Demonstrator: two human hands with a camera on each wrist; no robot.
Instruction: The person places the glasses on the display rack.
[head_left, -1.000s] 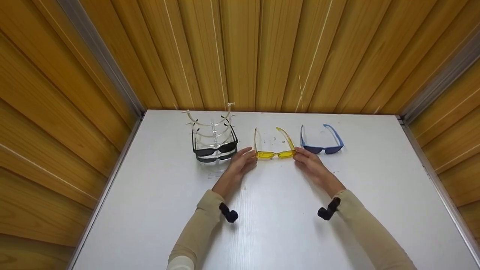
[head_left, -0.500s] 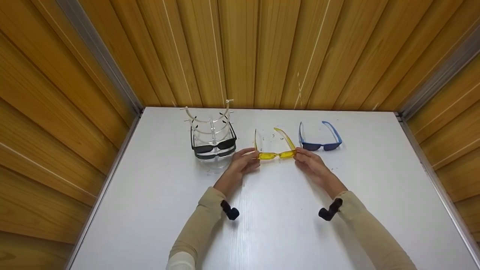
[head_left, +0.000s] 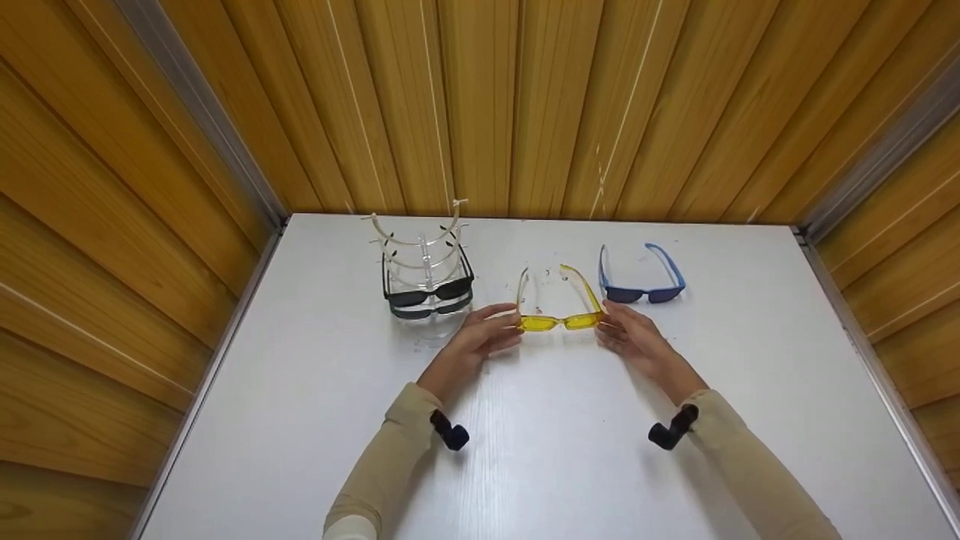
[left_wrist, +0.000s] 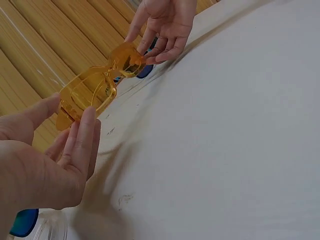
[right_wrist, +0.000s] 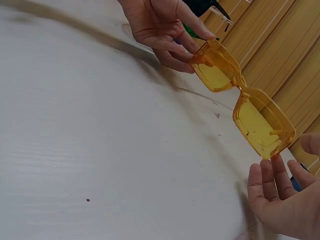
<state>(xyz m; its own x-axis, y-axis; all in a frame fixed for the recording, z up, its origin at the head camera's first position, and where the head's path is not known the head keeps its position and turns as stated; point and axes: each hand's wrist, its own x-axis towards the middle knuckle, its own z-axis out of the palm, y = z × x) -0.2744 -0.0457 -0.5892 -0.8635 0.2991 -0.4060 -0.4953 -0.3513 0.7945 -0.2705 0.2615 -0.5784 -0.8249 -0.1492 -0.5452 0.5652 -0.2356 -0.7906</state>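
Note:
Yellow see-through sunglasses (head_left: 559,322) are held up off the table between both hands, temples unfolded and pointing away. My left hand (head_left: 480,337) pinches the left end of the frame between thumb and fingers. At the opposite end, my right hand (head_left: 637,341) pinches the other corner, as the right wrist view also shows with the yellow lenses (right_wrist: 257,127) tilted. Close to the left hand stands a clear display rack (head_left: 426,259) bearing black sunglasses (head_left: 431,294) and a second dark-lensed pair (head_left: 431,309) below. Blue sunglasses (head_left: 645,292) lie unfolded beyond the right hand.
The white table (head_left: 555,450) ends at a wood-patterned back wall (head_left: 480,112). Similar panels with metal edge strips flank both sides. Upper arms of the rack carry no glasses. A small black camera sits on each wrist.
Both hands have drawn the yellow sunglasses slightly toward the person and a little to the right. The rack and blue sunglasses stay put.

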